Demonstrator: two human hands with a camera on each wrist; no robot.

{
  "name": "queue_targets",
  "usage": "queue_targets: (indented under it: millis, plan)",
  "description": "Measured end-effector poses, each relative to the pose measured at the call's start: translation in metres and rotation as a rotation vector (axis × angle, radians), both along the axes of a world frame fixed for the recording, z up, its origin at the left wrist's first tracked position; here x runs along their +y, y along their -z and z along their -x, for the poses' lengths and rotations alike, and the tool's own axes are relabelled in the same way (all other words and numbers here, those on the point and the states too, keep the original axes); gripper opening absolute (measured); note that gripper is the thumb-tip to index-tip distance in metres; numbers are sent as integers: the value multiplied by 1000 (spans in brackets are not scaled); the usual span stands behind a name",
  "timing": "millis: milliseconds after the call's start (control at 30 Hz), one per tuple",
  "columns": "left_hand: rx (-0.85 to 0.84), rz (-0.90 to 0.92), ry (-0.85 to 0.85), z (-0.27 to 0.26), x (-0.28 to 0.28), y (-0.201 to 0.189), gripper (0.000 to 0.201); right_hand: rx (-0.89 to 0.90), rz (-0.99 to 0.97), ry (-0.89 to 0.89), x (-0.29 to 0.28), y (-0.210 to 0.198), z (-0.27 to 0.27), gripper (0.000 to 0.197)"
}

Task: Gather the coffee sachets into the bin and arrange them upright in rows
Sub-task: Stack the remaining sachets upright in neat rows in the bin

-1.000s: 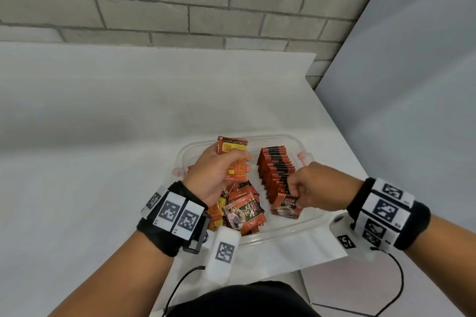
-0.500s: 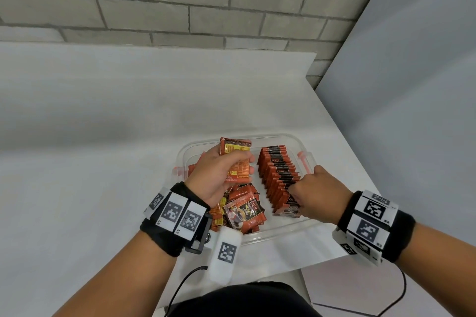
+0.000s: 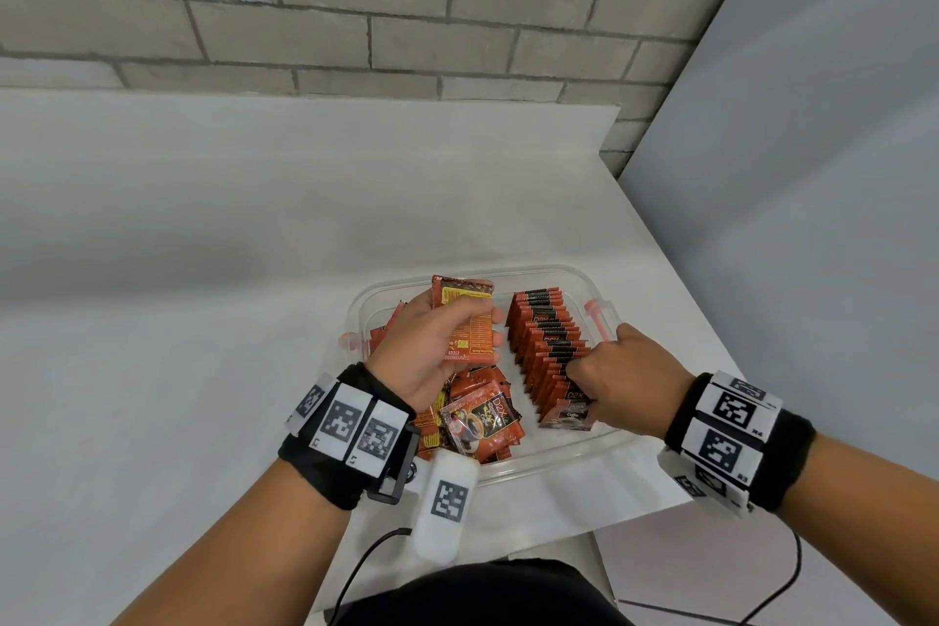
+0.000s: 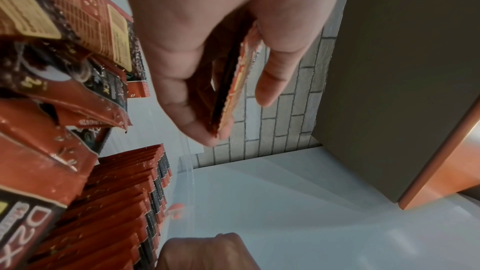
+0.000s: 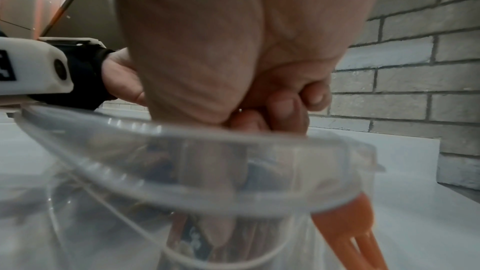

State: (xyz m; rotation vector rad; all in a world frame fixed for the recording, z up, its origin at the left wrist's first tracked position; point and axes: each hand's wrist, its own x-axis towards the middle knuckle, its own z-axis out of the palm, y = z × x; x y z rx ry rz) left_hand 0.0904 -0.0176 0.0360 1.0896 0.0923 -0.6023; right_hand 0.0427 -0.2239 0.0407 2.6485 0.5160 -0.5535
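Note:
A clear plastic bin (image 3: pixel 551 468) sits near the table's front right corner. Along its right half stands a row of upright red-and-black sachets (image 3: pixel 541 336), which also shows in the left wrist view (image 4: pixel 124 202). Loose sachets (image 3: pixel 482 422) lie heaped in the left half. My left hand (image 3: pixel 457 330) hovers over the heap and grips a thin stack of sachets (image 3: pixel 462 290) between thumb and fingers (image 4: pixel 267 89). My right hand (image 3: pixel 589 381) is curled at the row's near end. Its thumb (image 5: pixel 215 213) reaches down among those sachets, and its other fingers (image 5: pixel 285 106) are folded above the rim (image 5: pixel 233 137).
Orange clips (image 3: pixel 599 315) stick out from the bin's sides. The white table (image 3: pixel 203 320) stretches left and back to a brick wall (image 3: pixel 355 15). A grey panel (image 3: pixel 813 168) stands on the right. The table's edge (image 3: pixel 660 508) runs just below the bin.
My right hand has carried the sachet it pinched from in front of the row back onto the row's near end. The left hand has barely moved with its stack.

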Motion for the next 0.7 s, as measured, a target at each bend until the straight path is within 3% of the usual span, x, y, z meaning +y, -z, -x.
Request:
queue_targets:
  millis: [267, 467, 567, 700]
  plan:
    - [43, 25, 1, -2, 0, 2, 10, 2, -17, 42, -2, -7, 0, 21]
    - [46, 5, 35, -2, 0, 2, 9, -2, -136, 134, -4, -15, 1, 29]
    - [-35, -22, 82, 0, -1, 3, 13, -52, -358, 238, -3, -28, -2, 23]
    - [-103, -45, 123, 3, -2, 2, 19, -140, -997, 449, 12, -47, -7, 22]
